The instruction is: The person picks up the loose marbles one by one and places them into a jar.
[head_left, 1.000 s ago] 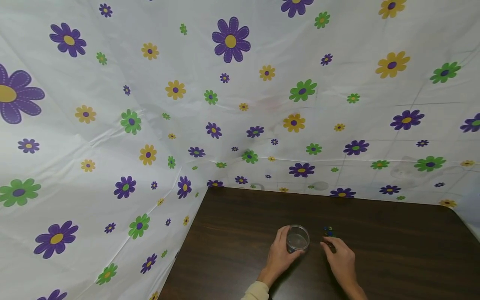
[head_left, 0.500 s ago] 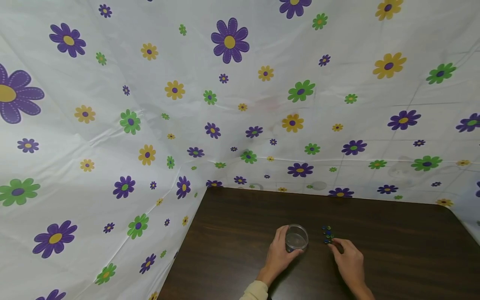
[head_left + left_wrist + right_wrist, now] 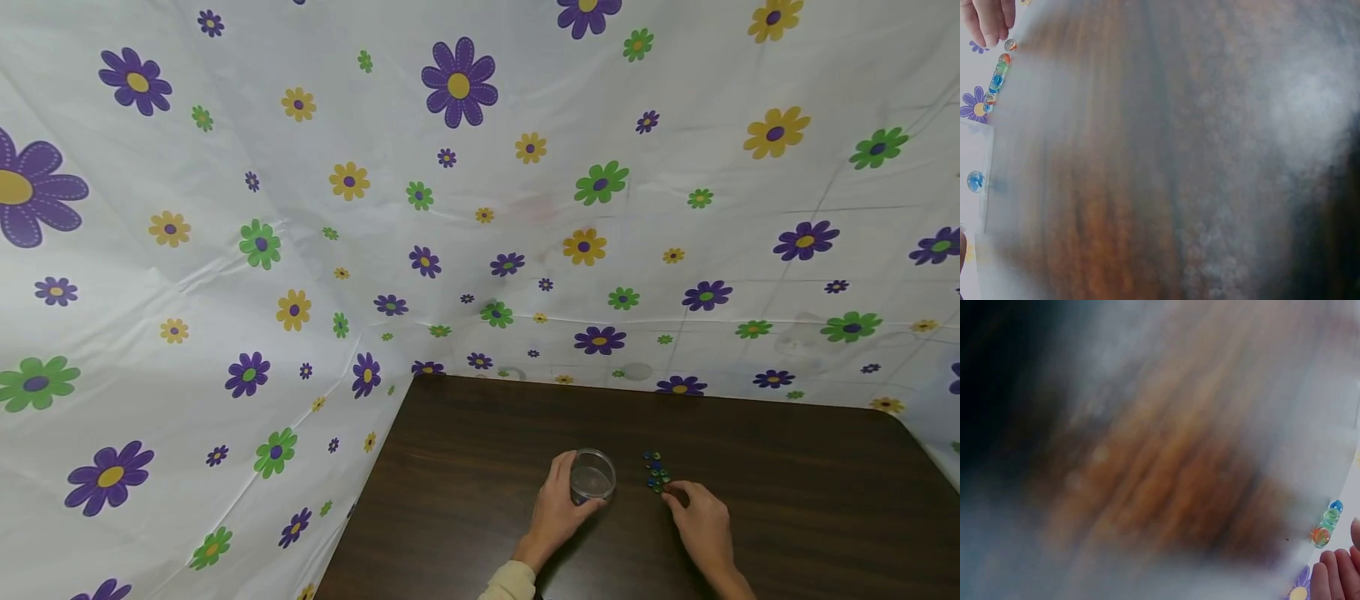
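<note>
My left hand [image 3: 557, 510] grips a clear round container [image 3: 613, 477] by its side, thumb near and fingers on the far left. In the left wrist view, a blue glass marble [image 3: 975, 181] shows through the container's wall [image 3: 989, 187]. To the right of it, several small blue and green marbles [image 3: 656, 472] lie in a loose line on the table. My right hand [image 3: 703, 521] has its fingertips at the near end of that line. Seen from the right wrist, its fingers [image 3: 1333, 575] are loosely extended beside an orange marble [image 3: 1320, 536]; contact with it is unclear.
A dark wood table [image 3: 810, 500] carries everything. White cloth with purple, yellow and green flowers [image 3: 602, 340] hangs behind the table and along its left side. Much of both wrist views is blurred table surface.
My right hand has shifted right and slightly toward me, uncovering more of the marbles in the line. My left hand and the container stay nearly where they were.
</note>
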A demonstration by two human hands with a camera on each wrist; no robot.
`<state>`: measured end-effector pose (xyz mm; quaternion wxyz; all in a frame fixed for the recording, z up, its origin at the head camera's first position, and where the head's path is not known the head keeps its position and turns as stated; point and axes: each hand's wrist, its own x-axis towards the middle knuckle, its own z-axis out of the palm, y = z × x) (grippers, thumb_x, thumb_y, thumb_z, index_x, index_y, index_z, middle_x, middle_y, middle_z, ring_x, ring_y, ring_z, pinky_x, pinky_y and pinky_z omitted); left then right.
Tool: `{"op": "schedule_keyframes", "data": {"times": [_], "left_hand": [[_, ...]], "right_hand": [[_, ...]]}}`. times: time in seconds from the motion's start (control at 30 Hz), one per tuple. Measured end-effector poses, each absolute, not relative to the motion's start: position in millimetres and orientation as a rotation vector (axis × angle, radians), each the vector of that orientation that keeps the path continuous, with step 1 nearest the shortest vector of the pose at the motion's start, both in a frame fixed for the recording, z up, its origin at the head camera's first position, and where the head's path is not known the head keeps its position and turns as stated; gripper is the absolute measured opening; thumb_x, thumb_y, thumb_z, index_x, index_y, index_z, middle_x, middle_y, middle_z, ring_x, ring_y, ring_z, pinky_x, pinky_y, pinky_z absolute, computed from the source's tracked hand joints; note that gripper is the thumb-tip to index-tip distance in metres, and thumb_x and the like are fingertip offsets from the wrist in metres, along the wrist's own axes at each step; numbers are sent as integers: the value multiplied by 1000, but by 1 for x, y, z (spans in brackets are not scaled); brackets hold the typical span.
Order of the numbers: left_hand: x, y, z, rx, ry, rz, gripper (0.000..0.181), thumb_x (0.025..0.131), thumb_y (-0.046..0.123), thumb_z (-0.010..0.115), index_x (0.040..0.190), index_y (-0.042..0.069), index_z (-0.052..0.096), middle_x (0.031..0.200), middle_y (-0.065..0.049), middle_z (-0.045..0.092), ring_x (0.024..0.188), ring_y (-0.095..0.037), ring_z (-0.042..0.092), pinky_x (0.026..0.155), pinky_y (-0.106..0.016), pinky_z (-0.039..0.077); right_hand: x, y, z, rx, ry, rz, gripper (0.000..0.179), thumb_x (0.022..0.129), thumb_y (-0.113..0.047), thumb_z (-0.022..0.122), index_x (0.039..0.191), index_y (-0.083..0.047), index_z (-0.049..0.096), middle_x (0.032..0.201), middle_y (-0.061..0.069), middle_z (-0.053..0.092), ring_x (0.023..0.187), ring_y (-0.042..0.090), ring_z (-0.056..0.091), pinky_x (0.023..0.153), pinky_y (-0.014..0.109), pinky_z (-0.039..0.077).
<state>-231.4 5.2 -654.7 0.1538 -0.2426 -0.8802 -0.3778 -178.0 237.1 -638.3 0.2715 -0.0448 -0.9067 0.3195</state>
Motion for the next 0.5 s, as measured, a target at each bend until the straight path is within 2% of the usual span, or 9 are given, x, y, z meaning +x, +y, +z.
{"op": "schedule_keyframes", "data": {"times": [0.27,0.5], "left_hand": [[-231,5,-654,-690,-2532,-1091,85,84,38,88,151,8,45,148,-5,50,121,-21,63,94,-34,54],[-232,5,-655,-693,-2512,-1096,85,83,37,89,150,7,46,147,-6,51,119,-22,64,94,-34,55]], "right_hand": [[-181,241,-639,-158,-2577,868,19,77,3,86,92,5,75,88,17,72,79,37,69,68,53,56],[-183,242,-637,-200,-2696,927,17,83,1,82,98,5,75,96,20,72,88,40,69,75,54,56]]}}
